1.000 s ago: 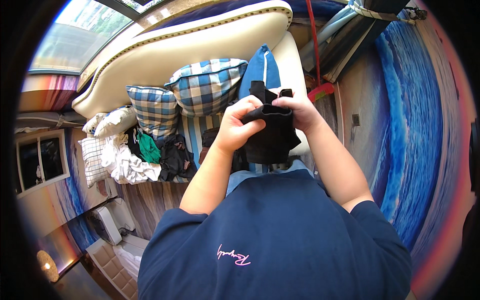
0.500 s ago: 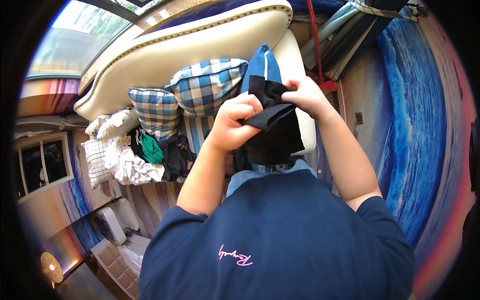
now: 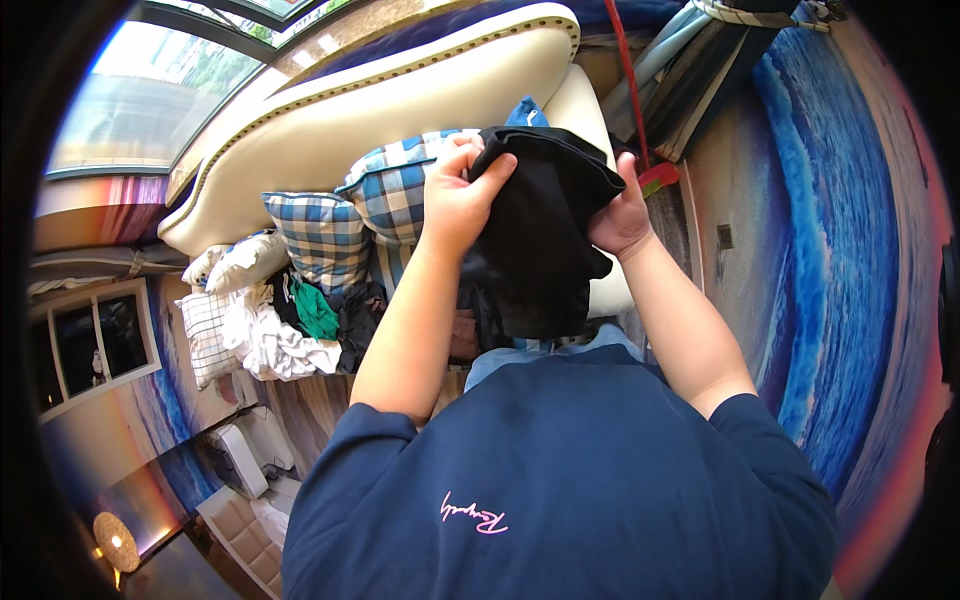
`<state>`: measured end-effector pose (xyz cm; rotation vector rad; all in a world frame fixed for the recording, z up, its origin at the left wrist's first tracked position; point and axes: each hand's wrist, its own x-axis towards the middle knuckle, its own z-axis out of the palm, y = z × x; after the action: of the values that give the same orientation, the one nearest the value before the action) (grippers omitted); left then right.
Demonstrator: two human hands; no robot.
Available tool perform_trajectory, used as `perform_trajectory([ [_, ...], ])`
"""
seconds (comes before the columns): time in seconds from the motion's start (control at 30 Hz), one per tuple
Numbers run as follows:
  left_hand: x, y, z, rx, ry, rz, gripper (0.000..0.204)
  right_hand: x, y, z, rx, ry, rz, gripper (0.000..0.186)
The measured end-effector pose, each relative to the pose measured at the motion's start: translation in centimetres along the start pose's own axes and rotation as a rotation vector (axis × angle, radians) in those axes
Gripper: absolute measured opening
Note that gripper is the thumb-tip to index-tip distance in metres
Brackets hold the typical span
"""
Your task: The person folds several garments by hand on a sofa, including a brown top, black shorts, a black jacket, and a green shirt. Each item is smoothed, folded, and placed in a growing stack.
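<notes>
1. the left hand is clamped on the upper left edge of a soft, black cloth garment, its thumb lying over the near side of the fabric and its other fingers curled, partly out of sight.
2. the right hand is at the garment's right edge, thumb pointing up and fingers partly hidden by the cloth; whether it grips the fabric or only rests against it, i cannot tell.
3. the hands are apart, with the black garment spread between them and its lower part hanging in folds toward the person's chest.
4. the garment is held up in front of a cream, smooth-covered sofa with a studded back, toward the sofa's right end.
5. behind the garment, the tip of a plain blue cushion shows against the sofa back.
6. to the left, two blue, white and dark checked cushions lean along the back edge.
7. near the left front corner of the sofa lie a crumpled white cloth, a bunched green cloth and a dark, rumpled cloth, heaped side by side.
8. a white cushion with thin grid lines sits at the sofa's left end, beside the white cloth.
</notes>
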<state>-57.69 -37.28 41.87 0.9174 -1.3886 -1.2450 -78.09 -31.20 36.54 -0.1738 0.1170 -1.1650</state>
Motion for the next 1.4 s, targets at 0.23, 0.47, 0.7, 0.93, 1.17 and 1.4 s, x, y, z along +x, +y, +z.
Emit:
perform_trajectory([
  [0.23, 0.9, -1.7, 0.6, -0.295, 0.158, -0.058, 0.024, -0.4, -1.8, 0.6, -0.727, 0.16, -0.111, 0.052],
  [0.47, 3.0, -2.3, -0.5, -0.079, -0.126, -0.525, 0.095, 2.7, -4.4, 1.0, -0.373, 0.191, -0.183, 0.034],
  [0.7, 9.0, -5.3, -2.9, -0.388, -0.21, -0.556, 0.036, 9.1, -9.9, 0.5, -0.567, 0.301, -0.108, 0.029],
  [0.93, 19.3, -1.0, -0.5, -0.343, 0.066, -0.218, 0.023, 17.0, -13.9, 4.9, -0.683, 0.186, -0.381, 0.021],
  [1.17, 18.2, 2.8, -2.2, -0.122, 0.033, 0.001, 0.052, 13.0, -13.5, 6.8, -0.972, 0.16, -0.421, 0.033],
  [1.4, -0.2, -5.9, -7.4, 0.128, -0.169, -0.197, 0.052, 1.8, -3.0, 0.8, -1.505, -0.1, -0.376, 0.03],
])
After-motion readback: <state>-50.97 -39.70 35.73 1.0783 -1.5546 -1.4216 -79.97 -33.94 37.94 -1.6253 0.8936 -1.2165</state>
